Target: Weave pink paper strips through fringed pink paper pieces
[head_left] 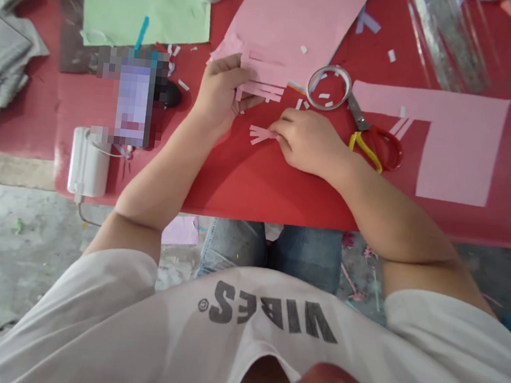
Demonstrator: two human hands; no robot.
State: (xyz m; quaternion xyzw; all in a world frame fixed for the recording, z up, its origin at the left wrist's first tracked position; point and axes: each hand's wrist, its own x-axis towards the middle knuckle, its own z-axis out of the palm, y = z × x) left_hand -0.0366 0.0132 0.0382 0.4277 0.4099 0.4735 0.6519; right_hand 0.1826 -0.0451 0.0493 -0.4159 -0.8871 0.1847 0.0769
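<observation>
While the left hand [220,93] is gripping the fringed edge of a pink paper sheet [296,19], its fingers lying together over the strips with the thumb beneath, the right hand [306,142] is pinching a small fringed pink paper piece [259,134] just above the red tabletop [255,191], its fingertips bunched at the joined end. Inspection is finding the sheet's near edge already slit into strips, while its far portion is remaining uncut. The scissors [372,146], with red and yellow handles, are lying to the right of the hands beside a tape ring [329,88]. An L-shaped pink paper offcut [465,146] is lying farther right, with small paper scraps [391,55] dotting the tabletop.
</observation>
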